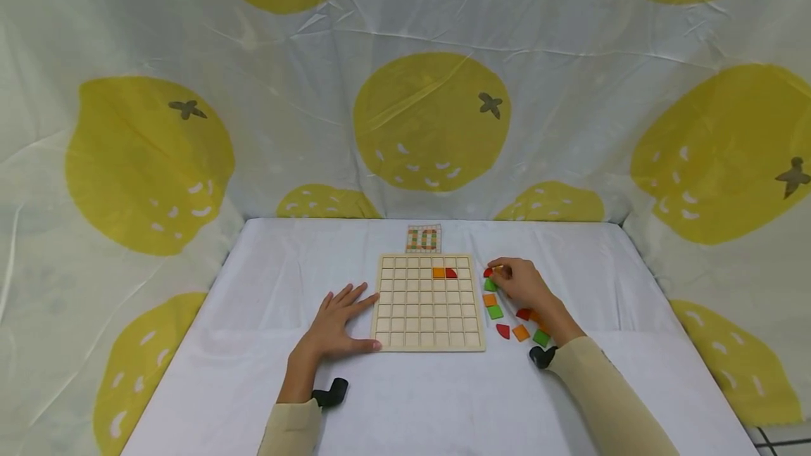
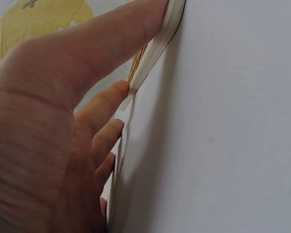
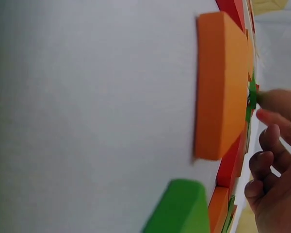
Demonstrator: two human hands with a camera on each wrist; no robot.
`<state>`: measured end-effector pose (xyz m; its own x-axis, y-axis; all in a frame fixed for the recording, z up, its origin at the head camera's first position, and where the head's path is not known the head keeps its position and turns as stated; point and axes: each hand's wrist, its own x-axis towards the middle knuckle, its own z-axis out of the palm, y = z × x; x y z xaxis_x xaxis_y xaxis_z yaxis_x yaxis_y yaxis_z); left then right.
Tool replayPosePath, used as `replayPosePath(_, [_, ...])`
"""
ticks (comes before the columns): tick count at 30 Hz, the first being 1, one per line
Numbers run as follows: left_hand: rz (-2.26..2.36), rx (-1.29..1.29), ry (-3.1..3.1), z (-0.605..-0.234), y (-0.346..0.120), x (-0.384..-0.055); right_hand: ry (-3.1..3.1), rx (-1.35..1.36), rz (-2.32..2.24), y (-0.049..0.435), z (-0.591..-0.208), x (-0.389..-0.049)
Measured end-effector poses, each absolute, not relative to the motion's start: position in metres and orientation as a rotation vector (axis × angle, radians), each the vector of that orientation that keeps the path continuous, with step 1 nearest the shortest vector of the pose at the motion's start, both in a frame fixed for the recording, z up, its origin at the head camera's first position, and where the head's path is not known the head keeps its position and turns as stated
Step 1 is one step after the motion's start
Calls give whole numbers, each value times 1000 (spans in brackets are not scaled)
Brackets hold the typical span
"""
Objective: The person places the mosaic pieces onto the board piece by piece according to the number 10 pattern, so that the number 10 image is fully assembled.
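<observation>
L hand (image 1: 336,326), fingers spread, touches wooden board (image 1: 418,308) at L edge; R hand (image 1: 524,283) is at coloured pcs (image 1: 491,300), cannot tell if pinching.

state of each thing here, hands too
pale wooden square grid board, flat, two cells occupied
orange square piece, in a cell
red quarter-circle piece, in the next cell
small printed pattern card, flat
loose red, orange and green pieces, scattered
left hand, spread, touching board
right hand, fingers bent, hold unclear
</observation>
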<state>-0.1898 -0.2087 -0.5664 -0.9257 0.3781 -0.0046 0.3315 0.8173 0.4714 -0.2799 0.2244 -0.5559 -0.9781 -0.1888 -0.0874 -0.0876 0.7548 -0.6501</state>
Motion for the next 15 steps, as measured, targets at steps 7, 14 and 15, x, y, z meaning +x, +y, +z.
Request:
replayPosePath(7, [718, 561, 2898, -564, -208, -191, 2798, -189, -1007, 225, -559, -286])
replayPosePath(14, [716, 559, 2895, -566, -209, -190, 2801, -223, -1040, 227, -562, -288])
replayPosePath(15, [714, 558, 2894, -566, -209, -191, 2802, -225, -1031, 226, -562, -288])
